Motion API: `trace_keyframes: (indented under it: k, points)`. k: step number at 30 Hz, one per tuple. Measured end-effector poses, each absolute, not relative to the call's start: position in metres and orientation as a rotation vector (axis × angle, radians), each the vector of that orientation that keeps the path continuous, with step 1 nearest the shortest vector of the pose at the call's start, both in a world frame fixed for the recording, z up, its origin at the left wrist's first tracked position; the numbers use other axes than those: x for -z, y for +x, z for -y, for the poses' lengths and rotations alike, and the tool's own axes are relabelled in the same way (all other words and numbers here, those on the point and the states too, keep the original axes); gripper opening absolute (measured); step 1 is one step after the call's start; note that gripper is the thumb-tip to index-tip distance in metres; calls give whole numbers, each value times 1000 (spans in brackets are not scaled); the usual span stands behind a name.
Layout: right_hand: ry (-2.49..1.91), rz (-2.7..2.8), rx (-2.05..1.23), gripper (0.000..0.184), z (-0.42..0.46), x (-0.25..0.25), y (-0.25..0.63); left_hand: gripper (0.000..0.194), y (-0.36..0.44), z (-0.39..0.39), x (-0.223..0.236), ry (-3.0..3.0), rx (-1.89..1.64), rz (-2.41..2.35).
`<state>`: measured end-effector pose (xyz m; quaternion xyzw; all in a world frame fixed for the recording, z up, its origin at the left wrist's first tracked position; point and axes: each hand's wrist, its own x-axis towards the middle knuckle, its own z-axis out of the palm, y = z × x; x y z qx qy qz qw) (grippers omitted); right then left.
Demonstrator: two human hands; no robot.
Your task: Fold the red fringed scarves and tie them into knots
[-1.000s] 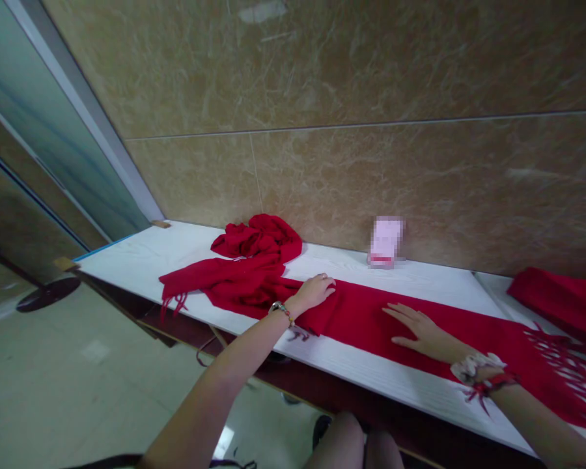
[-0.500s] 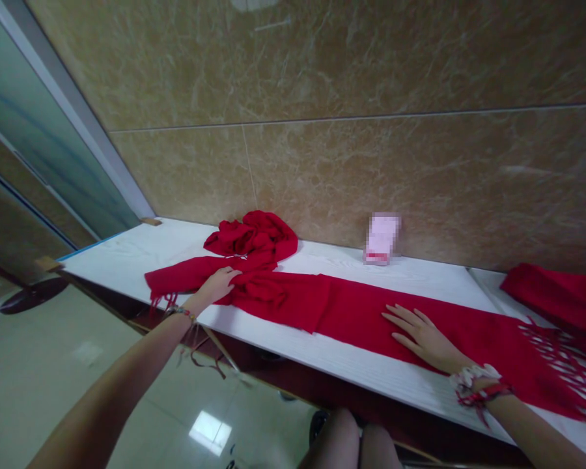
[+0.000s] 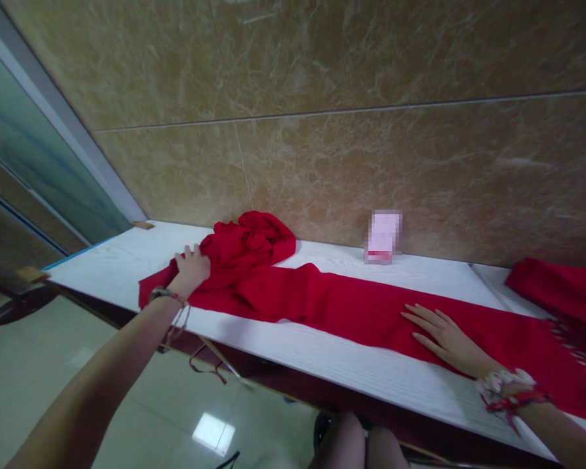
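A long red scarf [image 3: 366, 305] lies stretched along the narrow white table, flat on the right and rumpled toward the left. My right hand [image 3: 442, 335] rests palm down on the flat stretch, its fingers extended and apart. At the left end of the scarf, my left hand [image 3: 191, 268] lies on the folds with its fingers spread. Just behind it, a crumpled heap of red cloth [image 3: 268, 238] sits near the wall and meets the scarf's folds; where one stops and the other starts is unclear.
A pinkish blurred object [image 3: 383, 236] leans by the wall. More folded red cloth [image 3: 557, 286] lies at the far right. Behind the white table [image 3: 268, 339] stands a brown marbled wall [image 3: 322, 169]. Small wooden pieces [image 3: 143, 225] sit at its left end. My knees are below the front edge.
My left hand has moved leftward along the scarf to its rumpled end. The scarf's folded middle has shifted and smoothed somewhat. My right hand has slid slightly right, staying flat on the scarf.
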<state>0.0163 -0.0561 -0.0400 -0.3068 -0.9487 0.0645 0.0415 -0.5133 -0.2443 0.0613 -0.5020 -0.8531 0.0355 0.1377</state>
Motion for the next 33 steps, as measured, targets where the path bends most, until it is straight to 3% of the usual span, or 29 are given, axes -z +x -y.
trace_keyframes:
  k: [2, 5, 10, 16, 23, 28, 33]
  points:
    - [-921, 2909, -197, 56, 57, 38, 11, 39, -476, 231, -45, -1485, -70, 2416]
    - [-878, 2911, -192, 54, 57, 36, 4, 51, -424, 216, -17, -2116, -81, 2251]
    - [-864, 2917, -211, 53, 56, 35, 6, 45, -428, 227, 20, -2343, -113, 2075]
    - [-790, 2913, -238, 51, 58, 34, 13, 45, -472, 241, 4, -2258, -263, 1968]
    - [-748, 2904, -247, 50, 62, 29, 10, 36, -377, 194, -28, -2278, -127, 1833]
    - [-629, 2848, -256, 45, 79, 25, 10, 49, -339, 184, -6, -2771, -65, 1630]
    - [-533, 2829, -264, 40, 89, 31, 7, 47, -341, 193, 18, -2675, -62, 1742]
